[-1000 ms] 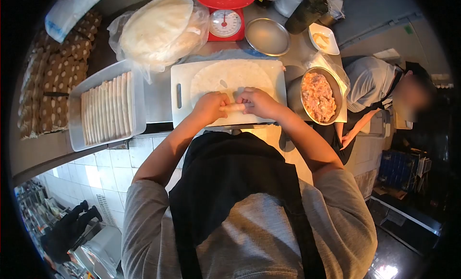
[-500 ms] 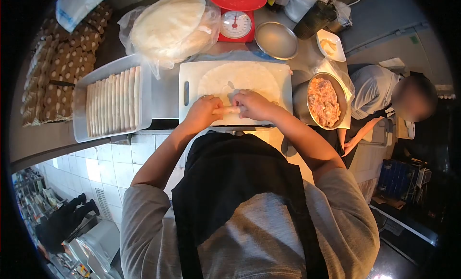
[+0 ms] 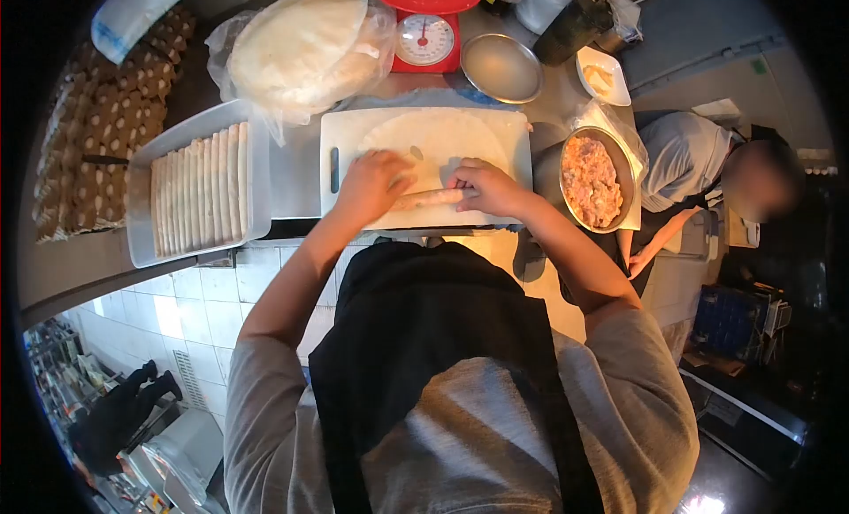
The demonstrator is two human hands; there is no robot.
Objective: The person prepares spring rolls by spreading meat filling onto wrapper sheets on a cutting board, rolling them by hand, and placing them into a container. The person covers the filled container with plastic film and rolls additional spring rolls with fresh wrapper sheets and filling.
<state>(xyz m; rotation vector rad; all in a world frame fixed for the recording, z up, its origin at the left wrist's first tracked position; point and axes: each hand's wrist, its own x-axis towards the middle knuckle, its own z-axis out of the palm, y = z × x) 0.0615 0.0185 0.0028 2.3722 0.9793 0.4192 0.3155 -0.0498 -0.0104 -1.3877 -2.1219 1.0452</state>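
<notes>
A long, thin spring roll [image 3: 432, 198] with a pale wrapper lies along the near side of the white cutting board [image 3: 336, 131]. My right hand [image 3: 488, 188] pinches its right end with curled fingers. Above the roll's left part is my left hand [image 3: 378, 182], its fingers smeared by motion, so their grip cannot be made out. Beyond both hands, a round wrapper sheet [image 3: 433, 132] is spread flat on the board.
Left of the board, a plastic tub [image 3: 262, 178] holds several finished rolls. Stacked wrappers [image 3: 301, 36], a red scale [image 3: 426, 41] and a metal bowl [image 3: 501, 67] stand behind. To the right are a bowl of meat filling [image 3: 592, 182] and a co-worker [image 3: 685, 151].
My left hand has come up off the roll and blurs. My right hand has shifted right and now holds the roll's right end; more of the roll shows.
</notes>
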